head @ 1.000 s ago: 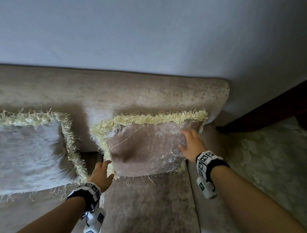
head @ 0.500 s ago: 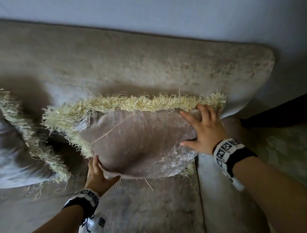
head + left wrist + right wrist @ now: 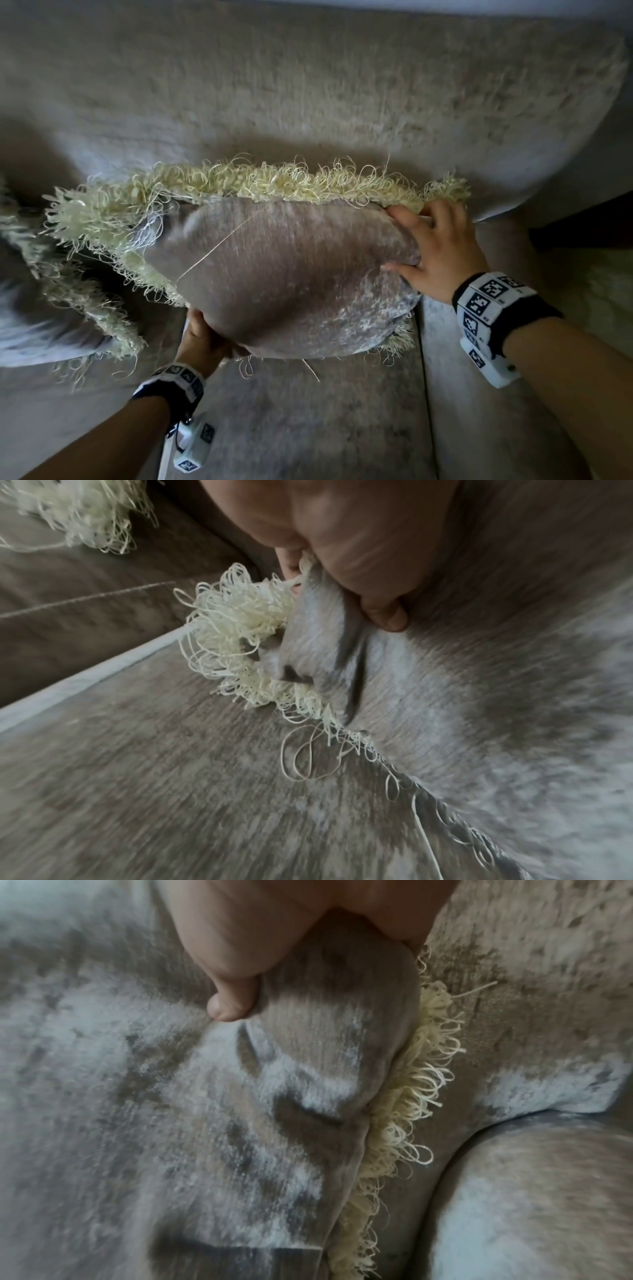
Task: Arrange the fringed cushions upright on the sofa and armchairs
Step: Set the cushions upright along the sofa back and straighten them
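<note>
A taupe velvet cushion (image 3: 284, 274) with a cream looped fringe (image 3: 274, 181) leans upright against the sofa back (image 3: 308, 96) at the sofa's right end. My left hand (image 3: 205, 339) grips its lower left corner; in the left wrist view the thumb (image 3: 380, 615) pinches the cushion fabric (image 3: 462, 710) beside the fringe (image 3: 232, 620). My right hand (image 3: 435, 246) grips the cushion's upper right corner, thumb (image 3: 229, 1001) pressing into the front face (image 3: 171, 1096) and fingers behind the edge. A second fringed cushion (image 3: 44, 325) lies at the left edge, blurred.
The sofa seat (image 3: 308, 421) spreads below the cushion, with the armrest (image 3: 479, 394) on the right. Dark wooden furniture (image 3: 582, 222) and a pale patterned floor (image 3: 603, 281) lie beyond the armrest.
My view has moved closer and lower over the cushion. The right hand slid from its front face up to the top right corner; the left hand closed on the bottom left corner.
</note>
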Tool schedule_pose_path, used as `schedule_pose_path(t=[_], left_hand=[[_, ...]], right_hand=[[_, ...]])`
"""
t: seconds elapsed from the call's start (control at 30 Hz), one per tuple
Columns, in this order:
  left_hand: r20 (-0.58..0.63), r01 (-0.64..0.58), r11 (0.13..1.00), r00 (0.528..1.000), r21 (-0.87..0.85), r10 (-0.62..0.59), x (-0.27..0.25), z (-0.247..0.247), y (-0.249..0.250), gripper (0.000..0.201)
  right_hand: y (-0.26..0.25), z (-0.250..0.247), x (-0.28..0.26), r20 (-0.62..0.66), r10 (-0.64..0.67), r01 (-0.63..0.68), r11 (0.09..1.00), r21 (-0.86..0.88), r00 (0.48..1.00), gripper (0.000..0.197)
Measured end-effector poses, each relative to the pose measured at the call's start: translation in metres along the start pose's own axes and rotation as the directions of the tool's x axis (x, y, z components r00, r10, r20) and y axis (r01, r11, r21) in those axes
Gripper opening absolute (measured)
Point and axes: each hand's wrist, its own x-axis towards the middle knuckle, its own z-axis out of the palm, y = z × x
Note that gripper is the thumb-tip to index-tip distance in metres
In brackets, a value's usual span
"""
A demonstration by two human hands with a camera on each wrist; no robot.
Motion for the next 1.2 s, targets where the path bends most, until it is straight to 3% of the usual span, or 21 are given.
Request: schedule_pose_path(t=[0.13, 0.23, 0.3, 0.37, 0.43, 0.6, 0.7, 0.8, 0.93, 1.1, 1.2], left_hand=[[-0.003, -0.152, 0.987, 0.988, 0.053, 0.153, -0.021, -0.015, 0.013, 0.062], [0.083, -0.155, 0.988, 0.984, -0.017, 0.155, -0.038, -0.036, 0.027, 0.047], [-0.024, -0.21, 0.972, 0.977, 0.1, 0.214, -0.04, -0.052, 0.038, 0.056], [-0.06, -0.432, 0.883, 0.892, 0.184, 0.449, -0.04, -0.073, 0.058, 0.063], [-0.011, -0.552, 0.81, 0.825, 0.2, 0.565, -0.036, -0.093, 0.072, 0.069], [0.028, -0.494, 0.734, 0.838, 0.466, 0.545, -0.019, -0.127, 0.091, 0.077], [0.013, -0.411, 0.736, 0.877, 0.537, 0.481, -0.012, -0.12, 0.097, 0.088], [0.001, -0.369, 0.731, 0.893, 0.574, 0.45, -0.002, -0.111, 0.092, 0.095], [0.029, -0.43, 0.676, 0.855, 0.599, 0.518, 0.008, -0.117, 0.082, 0.09], [0.075, -0.393, 0.547, 0.855, 0.739, 0.514, -0.001, -0.138, 0.077, 0.091], [0.147, -0.441, 0.556, 0.858, 0.705, 0.493, -0.001, -0.135, 0.083, 0.099]], right_hand=[[-0.005, -0.009, -0.008, -0.014, 0.021, -0.021, 1.0, 0.0, 1.0, 0.077], [-0.008, -0.016, -0.018, -0.027, 0.067, -0.067, 0.998, 0.021, 0.997, 0.076], [-0.009, -0.021, -0.025, -0.035, 0.116, -0.113, 0.992, 0.061, 0.993, 0.077], [-0.008, -0.027, -0.034, -0.075, 0.17, -0.161, 0.98, 0.114, 0.983, 0.076], [-0.006, -0.032, -0.044, -0.103, 0.225, -0.205, 0.964, 0.17, 0.969, 0.077], [0.004, -0.024, -0.067, -0.06, 0.398, -0.362, 0.881, 0.305, 0.916, 0.08], [0.007, -0.003, -0.07, 0.079, 0.487, -0.481, 0.8, 0.358, 0.87, 0.084], [0.006, 0.017, -0.069, 0.104, 0.517, -0.518, 0.781, 0.349, 0.85, 0.087], [0.008, 0.022, -0.071, 0.042, 0.467, -0.463, 0.853, 0.241, 0.883, 0.097], [0.0, -0.004, -0.07, -0.056, 0.337, -0.325, 0.932, 0.16, 0.94, 0.109], [-0.009, -0.014, -0.058, 0.06, 0.24, -0.246, 0.958, 0.149, 0.969, 0.107]])
